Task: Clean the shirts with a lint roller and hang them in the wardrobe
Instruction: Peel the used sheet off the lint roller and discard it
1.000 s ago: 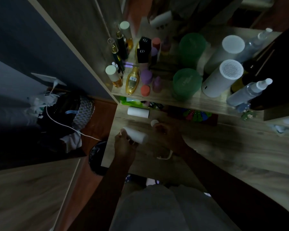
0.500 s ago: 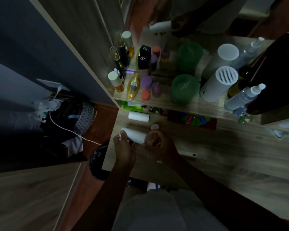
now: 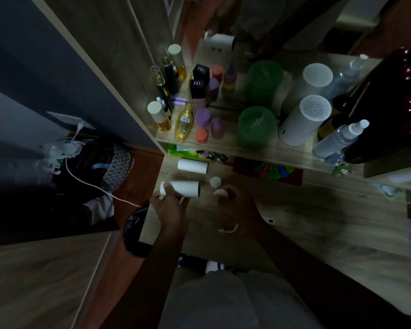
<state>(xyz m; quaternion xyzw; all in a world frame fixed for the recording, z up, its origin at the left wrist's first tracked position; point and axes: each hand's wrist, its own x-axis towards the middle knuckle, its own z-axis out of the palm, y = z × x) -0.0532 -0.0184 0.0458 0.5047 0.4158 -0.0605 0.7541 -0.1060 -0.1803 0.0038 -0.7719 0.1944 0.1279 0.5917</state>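
My left hand (image 3: 169,210) is shut on a white lint roll (image 3: 183,188), held level just above the wooden desk (image 3: 318,224). My right hand (image 3: 235,207) is closed to the right of the roll, a short gap from its open end. A white curved piece of the lint roller handle (image 3: 228,229) shows under that hand, with another white bit past the wrist. A second white roll (image 3: 192,166) lies on the desk behind, and a small white cap (image 3: 215,181) lies beside it. No shirt or wardrobe rail is in view.
A shelf (image 3: 266,150) above the desk carries several bottles, green tubs (image 3: 256,127), a white cylinder device (image 3: 304,122) and a spray bottle (image 3: 339,138). A mirror behind doubles them. On the floor at left are bags with a white cable (image 3: 88,181) and a dark bin (image 3: 133,231).
My right hand was against the roll's right end half a second ago; now it has drawn back to the right, leaving a gap. The left hand keeps the roll.
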